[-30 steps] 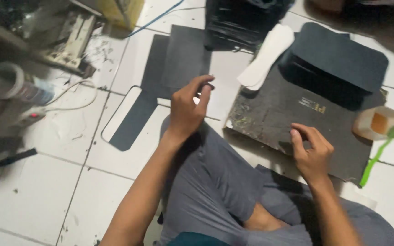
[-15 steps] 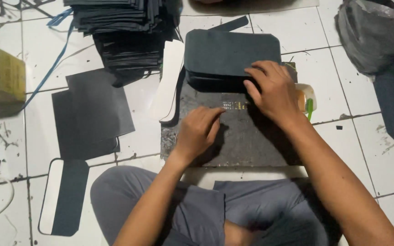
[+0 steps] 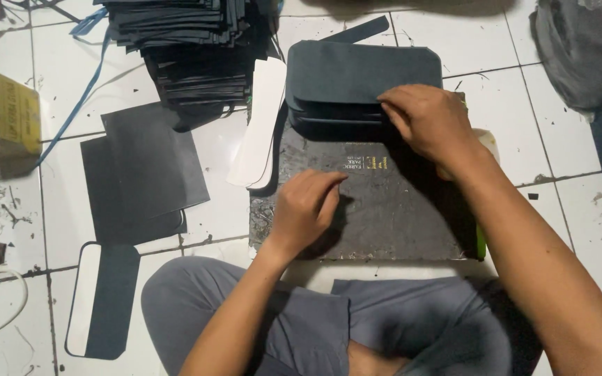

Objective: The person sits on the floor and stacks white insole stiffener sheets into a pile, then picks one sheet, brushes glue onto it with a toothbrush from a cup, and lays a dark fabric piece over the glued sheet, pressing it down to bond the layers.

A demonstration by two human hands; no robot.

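The right hand pinches the near edge of the top dark rounded sheet, stacked at the board's far end. The left hand rests loosely curled, empty, fingertips on the dark work board. A yellow carton sits far left beside a tall stack of black sheets.

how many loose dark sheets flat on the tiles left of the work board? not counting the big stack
3. Two overlapping sheets and lie left of the board; a third sheet lies by the person's knee, on a white-edged backing. More may be hidden under them.
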